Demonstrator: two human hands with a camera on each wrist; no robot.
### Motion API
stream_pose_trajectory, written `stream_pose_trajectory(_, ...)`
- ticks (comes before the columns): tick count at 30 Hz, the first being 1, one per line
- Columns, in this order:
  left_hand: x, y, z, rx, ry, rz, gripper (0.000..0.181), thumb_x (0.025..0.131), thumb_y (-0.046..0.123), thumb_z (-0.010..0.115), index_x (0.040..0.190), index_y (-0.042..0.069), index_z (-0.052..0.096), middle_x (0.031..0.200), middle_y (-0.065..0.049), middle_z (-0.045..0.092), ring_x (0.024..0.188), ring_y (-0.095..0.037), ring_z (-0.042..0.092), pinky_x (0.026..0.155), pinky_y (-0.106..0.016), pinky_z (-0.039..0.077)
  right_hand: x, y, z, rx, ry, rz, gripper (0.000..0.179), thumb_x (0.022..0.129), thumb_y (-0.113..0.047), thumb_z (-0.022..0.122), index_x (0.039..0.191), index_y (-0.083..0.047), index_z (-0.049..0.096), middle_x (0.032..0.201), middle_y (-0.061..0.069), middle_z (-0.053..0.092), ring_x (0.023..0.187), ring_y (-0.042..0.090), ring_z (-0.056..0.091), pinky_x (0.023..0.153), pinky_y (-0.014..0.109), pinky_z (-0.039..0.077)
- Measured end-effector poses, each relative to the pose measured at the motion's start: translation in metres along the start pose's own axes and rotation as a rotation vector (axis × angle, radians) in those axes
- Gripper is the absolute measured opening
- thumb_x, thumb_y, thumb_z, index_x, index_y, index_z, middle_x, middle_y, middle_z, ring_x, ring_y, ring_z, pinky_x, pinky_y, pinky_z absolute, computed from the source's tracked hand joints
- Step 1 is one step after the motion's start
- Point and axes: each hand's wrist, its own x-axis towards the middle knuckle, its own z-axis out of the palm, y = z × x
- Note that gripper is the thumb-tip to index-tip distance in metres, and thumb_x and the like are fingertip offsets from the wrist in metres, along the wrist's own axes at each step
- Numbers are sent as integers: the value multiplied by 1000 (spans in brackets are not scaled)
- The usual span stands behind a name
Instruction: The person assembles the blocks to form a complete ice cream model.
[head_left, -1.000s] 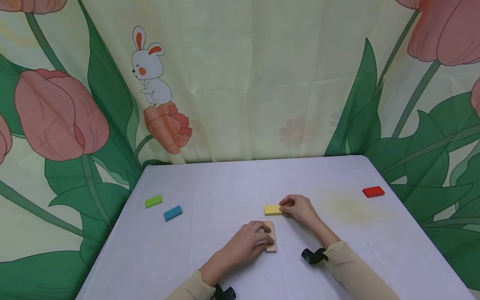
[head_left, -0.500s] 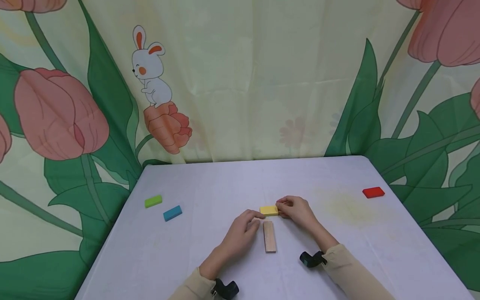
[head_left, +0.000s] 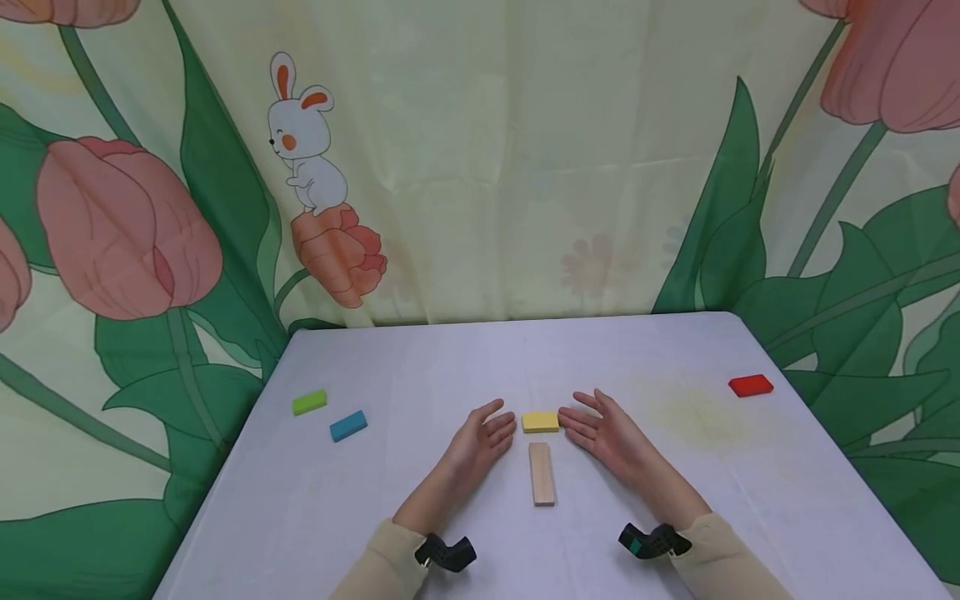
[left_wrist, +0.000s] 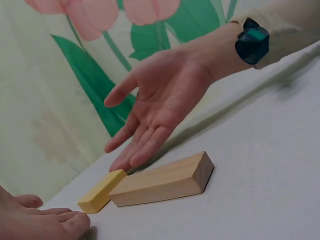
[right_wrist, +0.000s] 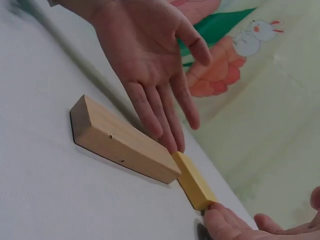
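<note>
Flanking hands: the left hand (head_left: 476,446) and right hand (head_left: 618,442) stand on either side of a yellow rectangular block (head_left: 541,422), palms partly turned up.
Grip, left: fingers extended and apart from the thumb, holding nothing; the fingertips are just beside the yellow block's left end.
Grip, right: fingers likewise extended and parted from the thumb, clasping nothing; the fingertips are at the block's right end, though whether they touch it I cannot tell.
Yellow block: flat on the white-covered bench (head_left: 450,367), crosswise beyond the far end of a plain wooden rectangular block (head_left: 542,474), with a narrow gap between them in the head view.
Plain wooden block: lengthwise between the forearms, free of both hands.
Outlying blocks: a green rectangular block (head_left: 309,402) and a blue rectangular block (head_left: 348,426) lie near each other at left; a red rectangular block (head_left: 750,386) lies well apart at right.
Step, as judged: setting or straightening the yellow block, with both hands framing it.
Next move, as judged: nudging it would call for light fingertip pressure from the ends; lifting it, a pinch.
</note>
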Motion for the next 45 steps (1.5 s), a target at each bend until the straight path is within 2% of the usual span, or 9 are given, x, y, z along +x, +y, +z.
stream_pose_trajectory(3, 3, -2, -1, -39, -7, -5, 66, 110, 38, 27, 163, 0, 18, 164, -32, 28, 155, -42, 28, 127, -50, 24, -4, 1, -1, 61, -46, 1, 77, 110, -57, 28, 166, -7, 9, 168, 28, 23, 156, 38, 27, 122, 40, 32)
stream_pose_trajectory(11, 3, -8, -4, -48, -33, -11, 66, 111, 39, 27, 164, 1, 14, 164, -32, 28, 155, -41, 28, 127, -50, 23, -5, 6, -2, 66, -105, 11, 79, 110, -59, 27, 165, -5, 10, 168, 29, 21, 156, 39, 25, 123, 42, 30)
stream_pose_trajectory(21, -4, -7, -2, -3, -23, -20, 65, 112, 41, 25, 165, 4, 16, 165, -29, 29, 155, -41, 29, 126, -50, 26, -9, 8, 0, 79, -80, 18, 84, 107, -64, 29, 164, -5, 15, 167, 28, 23, 155, 38, 28, 123, 43, 31)
stream_pose_trajectory(31, -11, -5, -3, 70, -43, -29, 66, 112, 42, 29, 163, 1, 21, 163, -28, 33, 153, -40, 33, 125, -52, 27, -14, 10, 1, 38, -126, 21, 84, 108, -63, 25, 165, -3, 10, 168, 29, 20, 156, 38, 26, 121, 39, 35)
stream_pose_trajectory(38, -13, -5, -3, 116, -69, -39, 67, 112, 43, 31, 163, 2, 22, 164, -27, 33, 153, -39, 33, 125, -52, 28, -18, 12, 0, 14, -123, 25, 84, 108, -62, 25, 164, 0, 13, 167, 30, 22, 154, 37, 31, 121, 38, 36)
stream_pose_trajectory(45, -15, -5, -1, 173, -57, -37, 64, 112, 41, 32, 162, 3, 25, 163, -25, 35, 153, -37, 34, 124, -52, 29, -19, 12, 3, 35, -90, 58, 83, 107, -64, 29, 163, -4, 19, 166, 28, 27, 151, 34, 38, 116, 35, 43)
